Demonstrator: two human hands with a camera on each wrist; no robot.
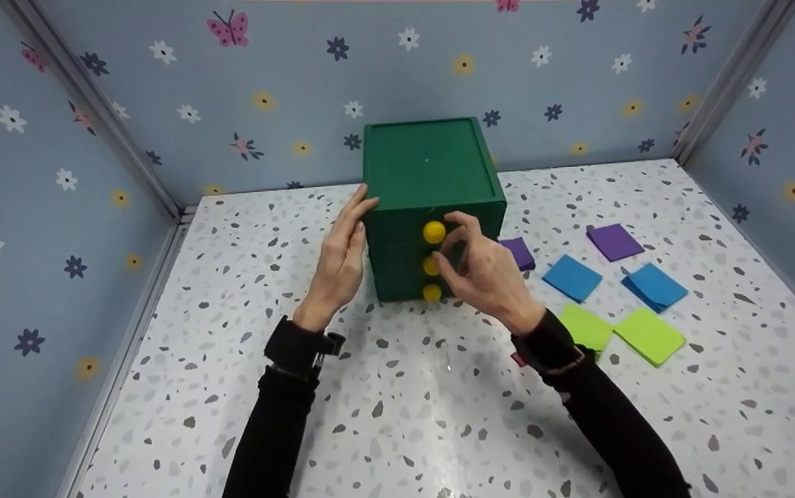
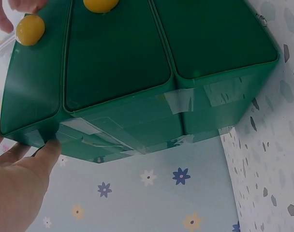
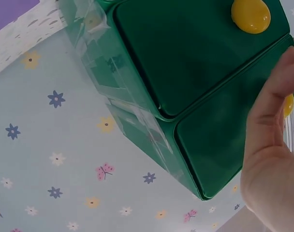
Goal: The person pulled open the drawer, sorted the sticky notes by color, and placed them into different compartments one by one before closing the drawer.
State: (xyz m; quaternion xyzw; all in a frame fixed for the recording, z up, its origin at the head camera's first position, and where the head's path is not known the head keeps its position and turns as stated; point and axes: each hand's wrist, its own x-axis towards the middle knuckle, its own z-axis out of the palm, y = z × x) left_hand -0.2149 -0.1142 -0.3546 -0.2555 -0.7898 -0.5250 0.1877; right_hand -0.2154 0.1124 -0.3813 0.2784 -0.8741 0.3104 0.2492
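Note:
A green unit of three stacked drawers [image 1: 432, 162] stands near the back wall, each drawer front bearing a round yellow knob. Flat against the unit's left side lies my left hand [image 1: 342, 259], fingertips at the upper front corner. My right hand [image 1: 484, 270] is in front of the drawers, thumb and index finger parted beside the top knob [image 1: 433, 232]. In the left wrist view its fingertips appear close to that top knob [image 2: 30, 30]. The right wrist view has my thumb partly covering the knob [image 3: 288, 105]. Clear tape [image 2: 178, 101] runs along the unit's side.
Right of the unit lie folded squares: purple [image 1: 614, 242], blue [image 1: 572, 278], another blue [image 1: 655, 287] and lime green [image 1: 650, 336]. Another purple square [image 1: 518, 254] is partly behind the unit, and a second green one [image 1: 585, 328] is partly under my right wrist. Flowered walls enclose the speckled table [image 1: 384, 415].

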